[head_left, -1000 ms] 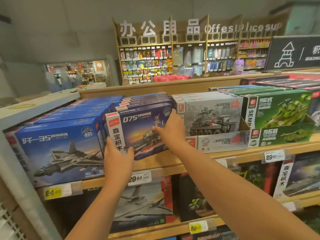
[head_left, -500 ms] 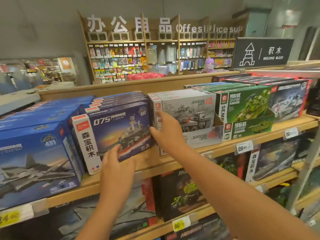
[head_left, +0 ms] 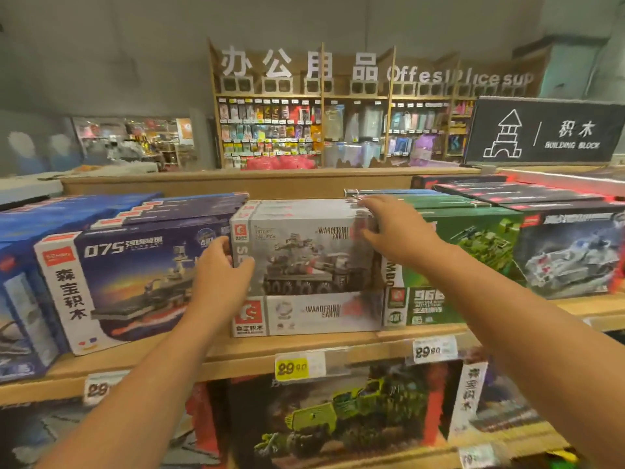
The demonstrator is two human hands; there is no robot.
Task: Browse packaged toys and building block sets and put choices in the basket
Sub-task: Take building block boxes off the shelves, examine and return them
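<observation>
Upper centre of the frame, white letters on the far wall shelving (head_left: 338, 106) read "办公用品", with broken English beside them. At upper right a black sign (head_left: 544, 132) reads "积木 BUILDING BLOCK". At centre, the grey box (head_left: 304, 252) and the display tray (head_left: 314, 314) under it both say "WANDERING EARTH". To the left, the navy box (head_left: 128, 279) shows "075" and "森宝积木". The green box (head_left: 429, 306) right of centre shows "96". Below, a yellow price tag (head_left: 292, 367) and a white price tag (head_left: 434, 350) each read "29.90".

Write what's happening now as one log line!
step: picking set | left hand: grips grey tank box left edge | right hand: grips top right corner | box: on shelf
</observation>
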